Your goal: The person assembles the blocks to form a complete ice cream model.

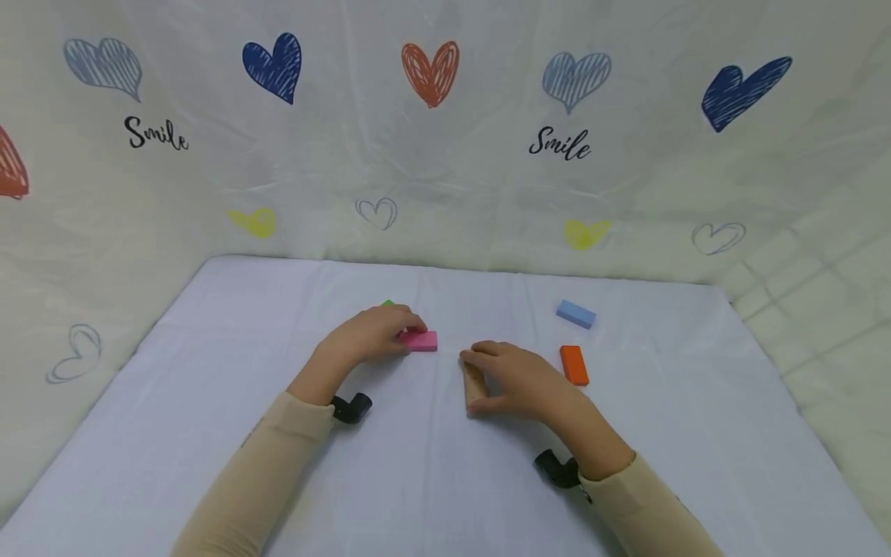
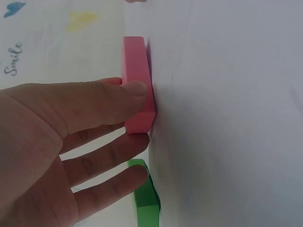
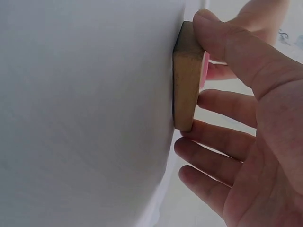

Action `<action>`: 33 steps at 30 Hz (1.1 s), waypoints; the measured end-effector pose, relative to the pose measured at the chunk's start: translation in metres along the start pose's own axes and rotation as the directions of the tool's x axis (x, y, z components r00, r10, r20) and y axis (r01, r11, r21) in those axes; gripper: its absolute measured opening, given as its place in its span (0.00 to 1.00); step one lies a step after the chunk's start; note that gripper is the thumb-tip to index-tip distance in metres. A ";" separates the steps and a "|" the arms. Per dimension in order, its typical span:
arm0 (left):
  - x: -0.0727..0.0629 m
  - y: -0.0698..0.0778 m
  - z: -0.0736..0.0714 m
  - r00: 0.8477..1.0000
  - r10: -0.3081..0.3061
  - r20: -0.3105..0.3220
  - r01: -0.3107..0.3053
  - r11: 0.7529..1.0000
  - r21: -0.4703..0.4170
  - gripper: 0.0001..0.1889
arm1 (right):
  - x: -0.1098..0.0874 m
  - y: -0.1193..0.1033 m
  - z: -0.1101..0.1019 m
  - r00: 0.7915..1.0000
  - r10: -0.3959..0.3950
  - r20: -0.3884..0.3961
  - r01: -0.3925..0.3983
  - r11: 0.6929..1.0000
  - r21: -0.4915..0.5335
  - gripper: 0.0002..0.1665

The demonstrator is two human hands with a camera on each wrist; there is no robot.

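On the white cloth, my left hand (image 1: 369, 334) pinches a pink rectangular block (image 1: 423, 341). The left wrist view shows the thumb lying on the near side of this pink block (image 2: 136, 61), with fingers behind it. A green block (image 2: 147, 201) lies beyond the lower fingers there; in the head view the hand mostly covers it. My right hand (image 1: 522, 379) holds a plain wooden block (image 1: 475, 389), thumb at one end and a fingertip at the other, as the right wrist view shows on the wooden block (image 3: 186, 85). Both blocks appear to rest on the cloth, a small gap apart.
To the right of my right hand lies an orange block (image 1: 574, 365). Farther back is a blue block (image 1: 575, 314), set at an angle. A white curtain (image 1: 487, 170) printed with hearts hangs behind the table's far edge. Black wrist cameras (image 1: 557, 469) jut inward from both forearms.
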State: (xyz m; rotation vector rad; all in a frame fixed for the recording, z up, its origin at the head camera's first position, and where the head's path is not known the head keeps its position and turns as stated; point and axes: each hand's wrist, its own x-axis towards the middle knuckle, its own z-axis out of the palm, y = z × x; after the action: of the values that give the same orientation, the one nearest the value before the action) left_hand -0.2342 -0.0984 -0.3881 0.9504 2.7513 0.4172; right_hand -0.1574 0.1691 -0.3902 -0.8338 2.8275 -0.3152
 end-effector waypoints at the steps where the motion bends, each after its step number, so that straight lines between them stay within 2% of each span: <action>1: 0.001 0.001 0.001 1.000 0.001 0.000 -0.001 1.000 -0.002 0.18 | 0.000 0.000 0.001 1.000 0.003 0.001 -0.003 1.000 -0.001 0.46; 13: 0.009 0.005 0.005 1.000 0.010 0.012 -0.010 1.000 -0.014 0.18 | -0.001 -0.001 -0.002 1.000 -0.001 -0.026 0.002 1.000 0.020 0.44; 18: 0.014 0.010 0.005 1.000 0.029 0.004 -0.029 1.000 -0.007 0.18 | -0.002 0.010 -0.011 0.997 -0.016 -0.076 0.020 0.999 0.043 0.34; 24: 0.022 0.013 0.009 0.999 0.039 -0.007 -0.039 0.999 -0.001 0.19 | -0.001 0.023 -0.016 0.997 -0.033 -0.072 0.041 0.993 0.109 0.25; 33: 0.035 0.022 0.012 0.996 0.092 -0.010 -0.093 0.995 -0.029 0.18 | 0.004 0.030 -0.024 0.991 -0.047 -0.125 0.069 0.982 0.176 0.29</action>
State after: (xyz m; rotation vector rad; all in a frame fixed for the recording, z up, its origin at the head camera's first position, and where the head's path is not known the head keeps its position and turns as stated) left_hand -0.2453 -0.0578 -0.3960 1.0741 2.7087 0.4775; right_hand -0.1816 0.1947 -0.3753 -0.8869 2.8323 -0.6407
